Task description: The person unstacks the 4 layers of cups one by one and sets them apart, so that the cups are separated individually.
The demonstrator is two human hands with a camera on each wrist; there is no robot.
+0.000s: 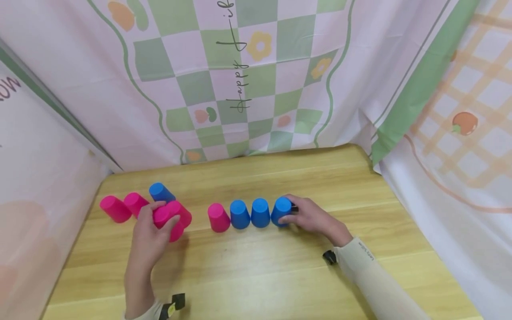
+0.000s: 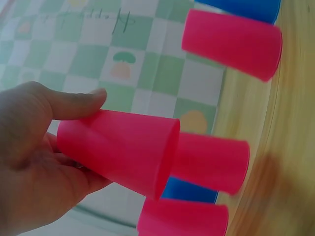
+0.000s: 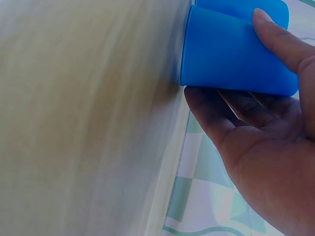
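My left hand grips a pink cup near its narrow closed end, thumb on one side and fingers on the other. That cup is raised over the table, with its wide rim downward. Just behind it stands another pink cup, partly hidden. Over on the right, my right hand holds a blue cup between thumb and fingers, its rim right at the tabletop. This blue cup is the right end of a row with two blue cups and a pink cup, all upside down.
Two pink cups and a blue cup stand left of and behind my left hand. The wooden table ends at a patterned curtain at the back, with more cloth along both sides.
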